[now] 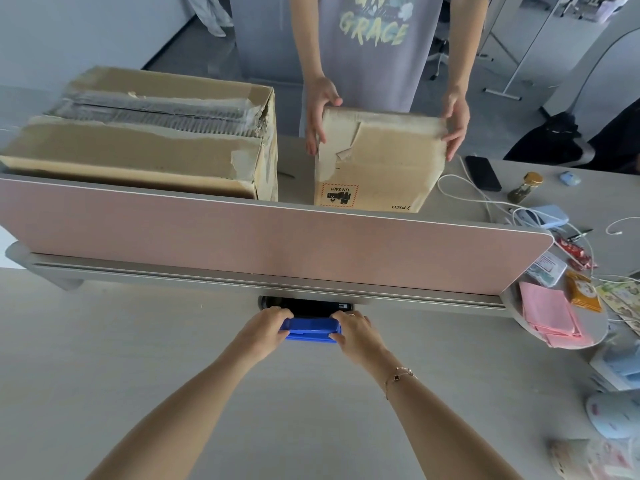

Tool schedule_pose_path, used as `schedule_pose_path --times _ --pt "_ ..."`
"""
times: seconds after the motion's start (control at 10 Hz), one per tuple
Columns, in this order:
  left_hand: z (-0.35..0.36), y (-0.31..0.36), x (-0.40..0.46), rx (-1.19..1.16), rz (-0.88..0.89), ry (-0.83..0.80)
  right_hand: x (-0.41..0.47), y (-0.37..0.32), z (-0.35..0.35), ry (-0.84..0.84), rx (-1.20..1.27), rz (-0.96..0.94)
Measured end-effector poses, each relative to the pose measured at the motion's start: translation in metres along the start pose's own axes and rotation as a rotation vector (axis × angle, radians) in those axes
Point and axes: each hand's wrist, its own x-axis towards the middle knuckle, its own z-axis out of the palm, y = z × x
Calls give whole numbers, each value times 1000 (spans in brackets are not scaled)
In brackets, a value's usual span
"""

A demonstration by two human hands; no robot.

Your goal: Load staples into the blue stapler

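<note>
The blue stapler lies sideways on the pale desk, just in front of a dark cable slot under the pink divider. My left hand grips its left end. My right hand grips its right end, with a bracelet on that wrist. The stapler's two ends are hidden by my fingers. No staples show in this view.
A pink divider panel crosses the desk behind the stapler. Beyond it stand a large torn cardboard box and a smaller box held by another person. Pink paper, cables, a phone and small packets crowd the right side.
</note>
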Motion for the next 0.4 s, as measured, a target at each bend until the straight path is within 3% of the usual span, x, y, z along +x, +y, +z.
schedule_pose_path --times 0.4 --pt "-16 -4 -17 45 -15 30 -12 -1 -7 74 60 30"
